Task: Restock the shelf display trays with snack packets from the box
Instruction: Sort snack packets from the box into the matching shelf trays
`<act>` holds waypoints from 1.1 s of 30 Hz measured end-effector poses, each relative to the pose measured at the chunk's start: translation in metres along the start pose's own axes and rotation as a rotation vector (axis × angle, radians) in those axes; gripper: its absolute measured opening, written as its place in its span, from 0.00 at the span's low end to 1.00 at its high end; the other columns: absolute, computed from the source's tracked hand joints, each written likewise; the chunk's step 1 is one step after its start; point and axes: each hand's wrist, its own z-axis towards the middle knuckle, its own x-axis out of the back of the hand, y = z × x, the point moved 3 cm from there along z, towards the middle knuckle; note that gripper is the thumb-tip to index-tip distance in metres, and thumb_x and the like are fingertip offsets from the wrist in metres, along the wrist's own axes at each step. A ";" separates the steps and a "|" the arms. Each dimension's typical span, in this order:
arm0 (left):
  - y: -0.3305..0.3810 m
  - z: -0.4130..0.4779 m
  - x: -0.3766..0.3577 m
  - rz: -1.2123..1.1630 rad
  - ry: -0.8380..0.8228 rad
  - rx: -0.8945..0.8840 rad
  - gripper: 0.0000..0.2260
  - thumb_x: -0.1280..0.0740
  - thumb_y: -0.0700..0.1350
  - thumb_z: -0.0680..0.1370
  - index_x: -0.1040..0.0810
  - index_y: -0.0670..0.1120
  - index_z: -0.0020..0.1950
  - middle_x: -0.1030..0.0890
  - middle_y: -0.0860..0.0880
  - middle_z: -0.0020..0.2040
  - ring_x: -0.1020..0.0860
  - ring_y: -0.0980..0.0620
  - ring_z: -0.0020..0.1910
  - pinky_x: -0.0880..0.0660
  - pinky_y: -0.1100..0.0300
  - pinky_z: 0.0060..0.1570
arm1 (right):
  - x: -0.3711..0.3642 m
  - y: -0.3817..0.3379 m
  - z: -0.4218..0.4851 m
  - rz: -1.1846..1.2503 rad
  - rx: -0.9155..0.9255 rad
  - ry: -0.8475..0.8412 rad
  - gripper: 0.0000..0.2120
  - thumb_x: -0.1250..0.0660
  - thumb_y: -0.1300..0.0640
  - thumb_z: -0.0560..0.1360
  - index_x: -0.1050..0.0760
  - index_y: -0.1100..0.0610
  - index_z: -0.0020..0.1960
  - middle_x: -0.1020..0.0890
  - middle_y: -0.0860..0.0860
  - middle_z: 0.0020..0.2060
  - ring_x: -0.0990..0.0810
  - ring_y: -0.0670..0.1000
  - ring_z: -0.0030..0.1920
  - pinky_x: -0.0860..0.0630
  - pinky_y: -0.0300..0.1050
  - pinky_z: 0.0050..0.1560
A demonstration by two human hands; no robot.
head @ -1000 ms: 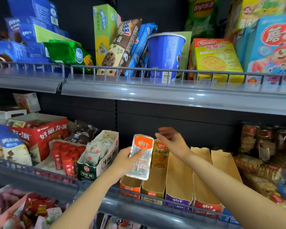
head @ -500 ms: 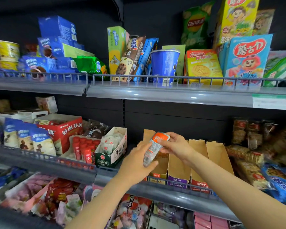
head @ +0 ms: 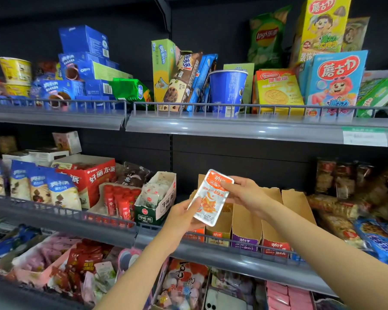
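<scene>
An orange-and-silver snack packet (head: 211, 198) is held flat, face toward me, in front of the middle shelf. My left hand (head: 184, 217) grips its lower left edge with the thumb on its face. My right hand (head: 244, 195) pinches its upper right corner. Right behind the packet stand several narrow brown cardboard display trays (head: 246, 222) in a row, with orange, purple and red fronts. The inside of the trays is mostly hidden, and the supply box is out of view.
A wire rail (head: 233, 239) runs along the middle shelf's front edge. A green-and-white tray of white packets (head: 155, 200) and red tubes (head: 119, 202) sit left of the trays. Dark wrapped snacks (head: 345, 198) crowd the right. The shelf above (head: 233, 126) overhangs.
The packet has turned from edge-on to face-on and my right hand has shifted to its top corner. The camera has pulled back and tilted up, showing more of the top shelf.
</scene>
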 end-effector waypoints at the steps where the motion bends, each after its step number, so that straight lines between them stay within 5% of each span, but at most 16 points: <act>1: 0.000 0.001 0.000 -0.049 -0.030 0.019 0.07 0.35 0.46 0.78 0.21 0.48 0.54 0.15 0.48 0.50 0.17 0.51 0.50 0.20 0.62 0.42 | 0.001 0.000 0.002 0.025 -0.013 0.008 0.15 0.33 0.54 0.76 0.25 0.56 0.61 0.17 0.51 0.51 0.17 0.49 0.51 0.19 0.40 0.47; 12: -0.025 0.031 0.023 -0.086 -0.190 0.056 0.16 0.32 0.47 0.72 0.23 0.45 0.59 0.16 0.47 0.54 0.19 0.51 0.54 0.22 0.62 0.50 | -0.003 0.008 0.025 0.294 -0.212 -0.134 0.09 0.35 0.57 0.76 0.23 0.56 0.56 0.15 0.51 0.46 0.16 0.49 0.49 0.19 0.40 0.41; 17: -0.033 0.057 0.033 0.037 -0.115 0.029 0.13 0.32 0.45 0.75 0.23 0.47 0.60 0.16 0.49 0.53 0.18 0.53 0.53 0.21 0.61 0.51 | 0.008 0.015 0.041 -0.008 -0.153 -0.048 0.11 0.32 0.56 0.74 0.23 0.55 0.56 0.16 0.51 0.48 0.16 0.47 0.47 0.19 0.38 0.40; 19: -0.039 0.076 0.044 0.097 -0.004 -0.040 0.14 0.32 0.46 0.76 0.25 0.53 0.60 0.18 0.50 0.57 0.20 0.55 0.55 0.24 0.56 0.58 | 0.015 0.012 0.051 -0.106 -0.096 0.047 0.10 0.31 0.56 0.74 0.23 0.55 0.55 0.17 0.51 0.49 0.16 0.47 0.47 0.19 0.37 0.41; 23: -0.059 0.110 0.068 0.313 0.175 -0.099 0.21 0.35 0.46 0.78 0.33 0.47 0.71 0.29 0.46 0.69 0.28 0.51 0.64 0.33 0.60 0.62 | 0.026 0.000 0.079 -0.152 0.012 0.180 0.10 0.32 0.58 0.74 0.24 0.56 0.55 0.18 0.54 0.50 0.17 0.52 0.49 0.19 0.42 0.46; 29: -0.097 0.131 0.067 0.463 -0.009 0.040 0.28 0.39 0.54 0.79 0.44 0.52 0.76 0.37 0.50 0.75 0.36 0.51 0.72 0.39 0.60 0.67 | 0.010 0.011 0.125 -0.269 0.061 0.169 0.08 0.34 0.61 0.76 0.24 0.59 0.55 0.20 0.54 0.52 0.19 0.53 0.52 0.21 0.37 0.38; 33: -0.107 0.134 0.065 0.442 -0.068 -0.007 0.26 0.40 0.54 0.79 0.43 0.58 0.75 0.33 0.55 0.71 0.32 0.57 0.68 0.33 0.65 0.62 | -0.002 0.028 0.154 -0.513 0.100 0.158 0.12 0.32 0.62 0.75 0.22 0.61 0.57 0.19 0.54 0.52 0.22 0.49 0.51 0.26 0.37 0.47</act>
